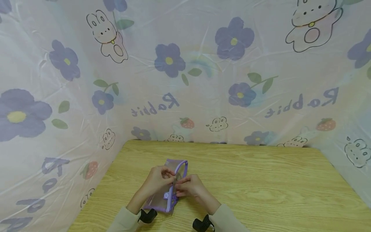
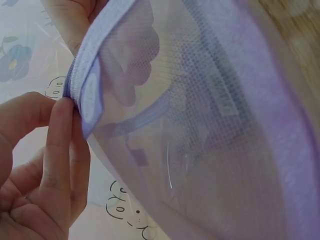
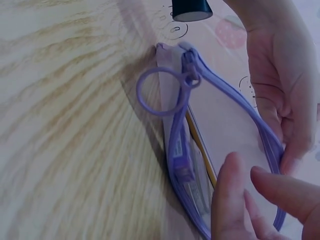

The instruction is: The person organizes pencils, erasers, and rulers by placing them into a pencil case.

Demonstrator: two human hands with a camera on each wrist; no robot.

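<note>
A see-through mesh pencil pouch (image 1: 157, 201) with purple trim stands on the table, its zipper undone and its mouth gaping. My left hand (image 1: 159, 178) pinches the zippered edge (image 2: 90, 55) between thumb and fingers. At the mouth is my right hand (image 1: 189, 186); its thumb and forefinger are parted in the right wrist view, with nothing visible between them. A purple ring pull (image 3: 141, 95) hangs from the zipper end. Inside lie a small purple item (image 3: 183, 162) with a white label, a thin yellow-brown stick (image 3: 202, 150) and some clear pieces, partly hidden.
The wood-grain table (image 1: 261, 187) extends to the right of the pouch. Behind and beside it hangs a printed curtain (image 1: 203, 80) with rabbits and purple flowers. Black wrist cameras (image 1: 148, 216) sit on both wrists.
</note>
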